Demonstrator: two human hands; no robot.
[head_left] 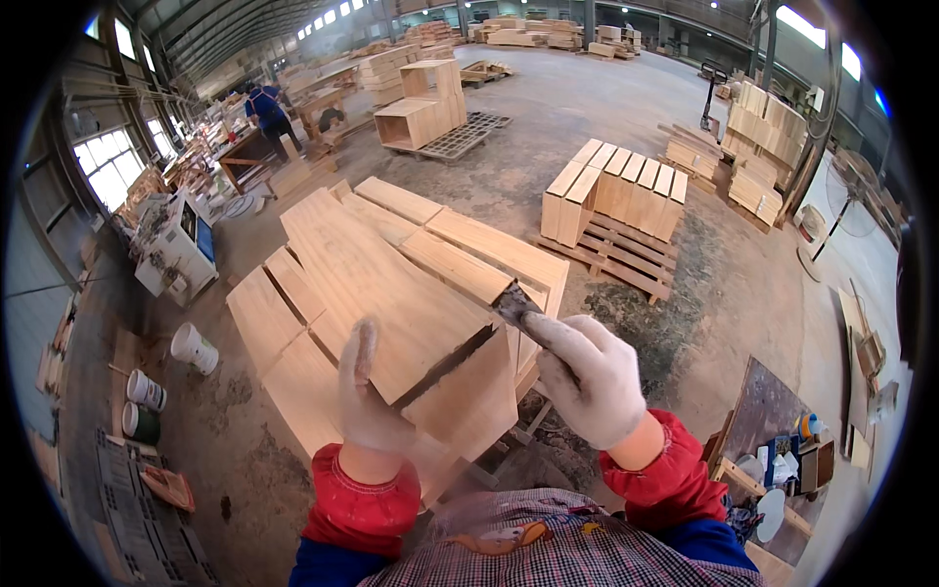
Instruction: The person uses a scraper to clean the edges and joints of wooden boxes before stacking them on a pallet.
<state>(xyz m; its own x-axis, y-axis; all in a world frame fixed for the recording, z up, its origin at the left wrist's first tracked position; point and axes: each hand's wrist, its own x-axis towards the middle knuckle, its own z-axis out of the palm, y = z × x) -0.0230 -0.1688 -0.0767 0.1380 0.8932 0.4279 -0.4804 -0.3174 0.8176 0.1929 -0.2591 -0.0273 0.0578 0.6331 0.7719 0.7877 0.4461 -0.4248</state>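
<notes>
In my right hand, in a white glove with dark smudges, the fingers close around a putty knife with a dark-smeared blade. The blade is over the end of a narrow wooden piece. My left hand, also gloved, is at the near end of a pale wooden box; its thumb stands up apart from the fingers, which are blurred. A dark uneven band runs along the box's near top edge. Beside and behind this box are more pale wooden boxes and narrow wooden pieces.
Wooden boxes sit on a pallet to the right. White buckets and a machine with a screen are at left. A tool-laden stand is at lower right. Another person works far left.
</notes>
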